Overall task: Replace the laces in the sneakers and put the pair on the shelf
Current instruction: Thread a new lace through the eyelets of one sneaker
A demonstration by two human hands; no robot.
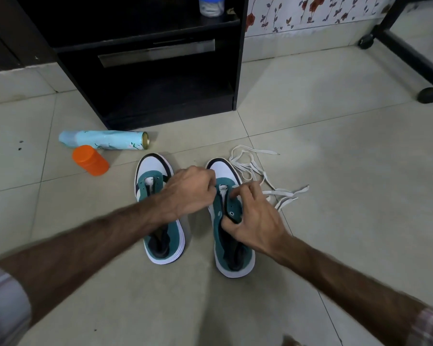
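Head view, floor-level lot, itemised left to right. Item: pale blue spray can [105,142], lying on its side on the tiled floor [335,171], open metal end toward the right. Item: orange capped container [90,160], lying just in front of the can. Item: black shelf unit [150,58], standing behind both, with a clear jar with blue lid [211,5] on its upper level. Item: left sneaker [158,211], teal and white with dark trim, upright on the floor, toe toward the shelf unit, eyelets bare. Item: left hand [190,191], reaching across that sneaker to the neighbouring one, fingers curled at the front of its tongue; grip appeared to pinch the eyelet flap, though the fingertips were partly hidden. Item: right sneaker [229,221], same colours, parallel to and just beside the first, also unlaced. Item: right hand [255,218], grip grasping the right-side eyelet flap of this sneaker, thumb below, fingers spread above. Item: white laces [255,176], lying loose in a tangle on the floor, just right of the right sneaker's toe. Item: black frame with castor wheels [410,51], far right, before a floral-patterned wall [310,13].
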